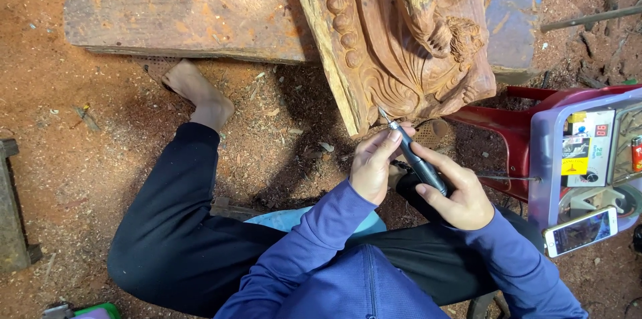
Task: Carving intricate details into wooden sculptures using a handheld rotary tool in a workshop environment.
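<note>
- Here, the right hand (458, 195) wraps its fingers around a black carving tool (416, 158), and the left hand (373, 164) pinches it near the tip.
- The tip touches the bottom edge of the wood carving (401, 45).
- Open dirt ground (100, 158) lies to the left.
- The carving's top is cut off.
</note>
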